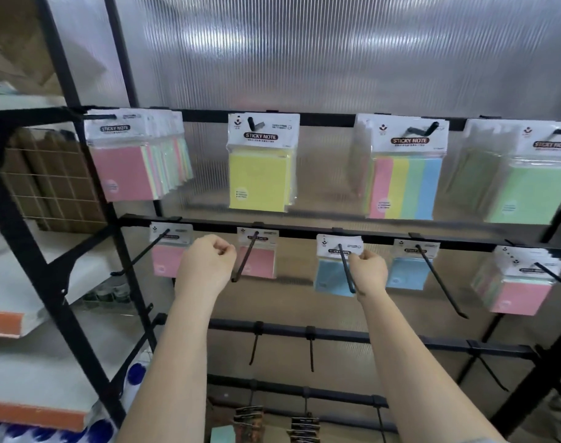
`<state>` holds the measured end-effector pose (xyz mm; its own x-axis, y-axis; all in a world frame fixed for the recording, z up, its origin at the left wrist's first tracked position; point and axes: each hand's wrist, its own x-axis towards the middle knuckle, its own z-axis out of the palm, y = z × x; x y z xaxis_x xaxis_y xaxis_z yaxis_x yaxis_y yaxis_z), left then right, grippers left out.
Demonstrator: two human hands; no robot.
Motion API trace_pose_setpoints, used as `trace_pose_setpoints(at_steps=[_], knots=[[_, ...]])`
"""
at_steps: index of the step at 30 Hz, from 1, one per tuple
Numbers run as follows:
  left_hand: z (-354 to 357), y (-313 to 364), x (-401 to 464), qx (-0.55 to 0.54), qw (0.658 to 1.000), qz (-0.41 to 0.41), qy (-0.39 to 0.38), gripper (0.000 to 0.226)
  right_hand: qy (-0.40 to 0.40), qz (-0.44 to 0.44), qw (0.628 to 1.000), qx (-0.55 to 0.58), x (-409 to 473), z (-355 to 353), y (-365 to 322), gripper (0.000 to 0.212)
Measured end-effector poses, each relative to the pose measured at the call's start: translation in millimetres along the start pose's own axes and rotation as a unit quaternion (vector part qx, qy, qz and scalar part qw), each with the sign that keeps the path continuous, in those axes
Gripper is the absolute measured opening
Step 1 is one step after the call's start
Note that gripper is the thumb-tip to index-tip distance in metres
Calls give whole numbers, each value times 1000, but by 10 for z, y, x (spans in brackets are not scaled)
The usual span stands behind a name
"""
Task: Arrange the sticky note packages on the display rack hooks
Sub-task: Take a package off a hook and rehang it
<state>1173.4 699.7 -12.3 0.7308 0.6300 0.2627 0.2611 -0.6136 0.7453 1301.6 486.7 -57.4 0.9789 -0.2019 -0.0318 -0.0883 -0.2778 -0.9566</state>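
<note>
Sticky note packages hang on the black rack's hooks in two rows. On the lower bar (304, 231) my right hand (370, 271) pinches the right corner of the white header of a blue package (331, 276) that hangs on a long hook (347, 273). My left hand (205, 266) is curled into a fist between two pink packages, one to its left (165, 260) and one to its right (260, 262). The fist is just left of the right one's hook, and I see nothing in it. Further right hang another blue package (406, 271) and a pink-fronted stack (518, 289).
The upper row holds a pink-fronted stack (125, 167), a yellow package (260, 177), a striped package (406, 187) and a green one (528, 193). Bare hooks (311, 350) hang on lower bars. A white shelf unit (17, 282) stands at the left.
</note>
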Motion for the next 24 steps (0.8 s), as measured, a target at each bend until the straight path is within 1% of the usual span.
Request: trace_pose_setpoints(at_steps=[3, 4, 6, 9, 11, 12, 14, 16, 17, 19, 21, 24], knots=[[8, -77, 107, 1, 1000, 8, -11, 9, 51, 0, 999, -8, -27, 34, 29, 45], [15, -104, 145, 0, 1000, 9, -14, 8, 65, -3, 998, -8, -27, 38, 37, 48], [34, -146, 217, -7, 1000, 8, -23, 8, 80, -5, 997, -14, -15, 38, 37, 45], [96, -209, 319, -6, 999, 9, -36, 10, 92, 3, 995, -27, -23, 31, 33, 34], [144, -236, 389, -11, 998, 2, -54, 11, 73, 0, 997, -36, -14, 23, 48, 20], [172, -245, 426, -11, 997, -5, -70, 12, 55, -4, 998, -32, -9, 18, 49, 17], [236, -246, 507, 0, 994, -14, -106, 11, 5, -8, 1000, -13, -43, 3, 44, 38], [310, -206, 611, 1, 991, -24, -135, 12, -17, -10, 1000, 3, -122, -21, 27, 47], [338, -173, 658, -2, 988, -31, -151, 15, -17, -11, 1000, 7, -159, -33, 23, 46], [402, -84, 735, -5, 981, -58, -183, 12, -12, -11, 1000, 1, -233, -65, 12, 35], [434, 18, 760, 16, 976, -62, -210, 33, -3, -10, 1000, -26, -294, -118, 5, 29], [591, 40, 832, 1, 972, -88, -219, 40, -1, -10, 998, -60, -398, -214, -39, 30]])
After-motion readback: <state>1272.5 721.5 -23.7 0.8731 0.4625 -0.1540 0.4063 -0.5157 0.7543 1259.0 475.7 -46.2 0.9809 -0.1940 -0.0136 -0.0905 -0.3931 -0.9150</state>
